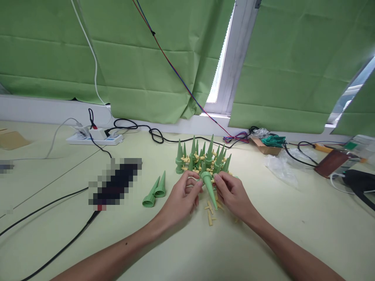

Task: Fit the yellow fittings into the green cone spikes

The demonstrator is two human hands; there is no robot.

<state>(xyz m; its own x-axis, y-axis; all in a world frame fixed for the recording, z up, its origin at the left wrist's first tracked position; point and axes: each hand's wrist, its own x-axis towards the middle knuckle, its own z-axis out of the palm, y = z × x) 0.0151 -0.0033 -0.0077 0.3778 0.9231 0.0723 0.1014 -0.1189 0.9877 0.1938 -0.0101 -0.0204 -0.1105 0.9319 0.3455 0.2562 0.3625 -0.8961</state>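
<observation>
Green blinds (152, 66) cover a windowed wall, a white window frame (225, 66) showing between them, above a broad pale tabletop (117, 242). Over the table's middle, a green plastic spike (209, 187) sits between two bare hands, its long axis slanting, narrow tip toward the wearer and slightly right, wide end away. The right hand (234, 193) closes thumb and fingers on the wide end; the left hand (182, 193) curls at its other side, though whether it grips cannot be told. Just beyond, a cluster of upright green spikes (210, 152) with yellow fittings stands partly hidden by the hands. A pixelated dark object (117, 183) and a white power strip (96, 136) lie to the left, an open cardboard box (266, 147) to the right. Two loose spikes (152, 197) lie left of the hands; small yellow T-shaped fittings (209, 218) lie near the held spike's tip.
</observation>
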